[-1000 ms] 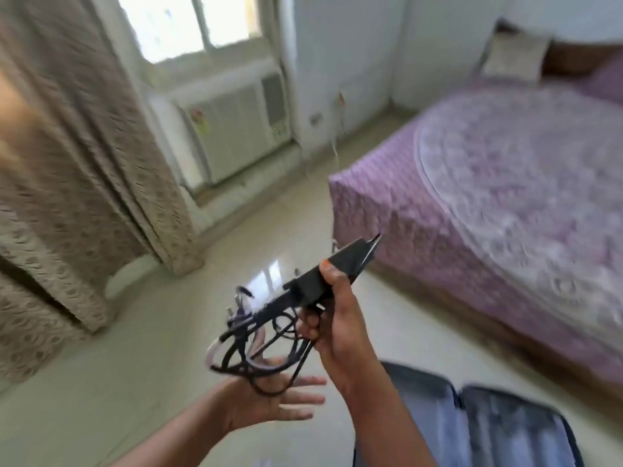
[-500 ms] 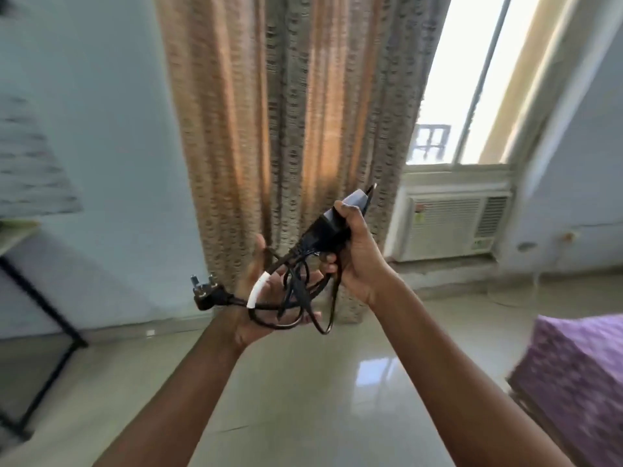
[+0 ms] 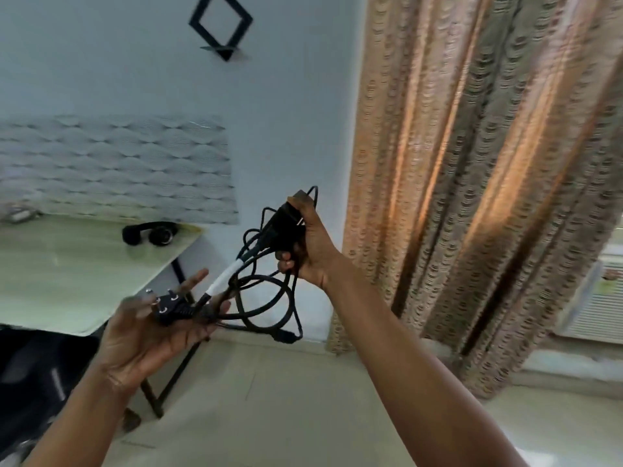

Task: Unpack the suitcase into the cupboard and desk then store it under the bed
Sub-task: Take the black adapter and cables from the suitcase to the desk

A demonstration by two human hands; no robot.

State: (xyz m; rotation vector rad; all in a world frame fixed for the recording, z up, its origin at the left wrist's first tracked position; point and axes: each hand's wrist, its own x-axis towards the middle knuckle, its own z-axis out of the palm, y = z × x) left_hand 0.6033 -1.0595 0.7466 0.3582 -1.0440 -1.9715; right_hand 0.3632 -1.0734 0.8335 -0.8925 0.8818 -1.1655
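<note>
I hold a black charger with a coiled cable (image 3: 266, 298) in front of me. My right hand (image 3: 308, 246) is closed around the black adapter block at the top. My left hand (image 3: 155, 328) lies palm up beneath the bundle, with the three-pin plug (image 3: 170, 306) resting on its fingers. A white band wraps part of the cable. The pale green desk (image 3: 67, 264) stands at the left, just beyond my left hand. The suitcase, the cupboard and the bed are out of view.
Black headphones (image 3: 150, 233) lie at the desk's back edge, below a patterned wall panel (image 3: 114, 166). A black chair (image 3: 37, 382) sits at the lower left. A brown patterned curtain (image 3: 488, 163) hangs on the right, with an air conditioner (image 3: 596, 298) behind it.
My view has swung left from the bed and suitcase, past the window, to the desk. The plug has come to rest on my left palm; my right hand keeps its hold on the adapter.
</note>
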